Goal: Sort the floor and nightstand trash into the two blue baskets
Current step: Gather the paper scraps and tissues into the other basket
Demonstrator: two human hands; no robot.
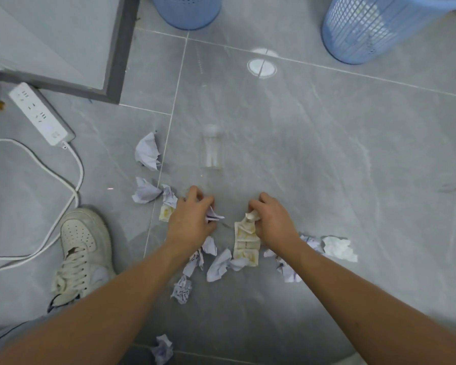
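Note:
Several crumpled paper balls lie scattered on the grey tile floor, one point(147, 151) to the far left of my hands. My left hand point(191, 218) is closed on a crumpled paper scrap point(213, 216). My right hand point(270, 219) pinches the top of a cream and yellow strip of sachets point(245, 243), which hangs down to the floor. A second sachet piece point(166, 214) peeks out left of my left hand. A clear plastic bottle point(211, 148) lies beyond my hands. Two blue baskets stand at the far edge, one point(187, 11) in the middle, one point(366, 32) at the right.
A white power strip point(41, 114) with its cable point(63, 185) lies at the left, beside a grey nightstand base point(116, 61). My white sneaker point(82, 248) is at the lower left. A white crumpled tissue point(340, 247) lies right of my right wrist.

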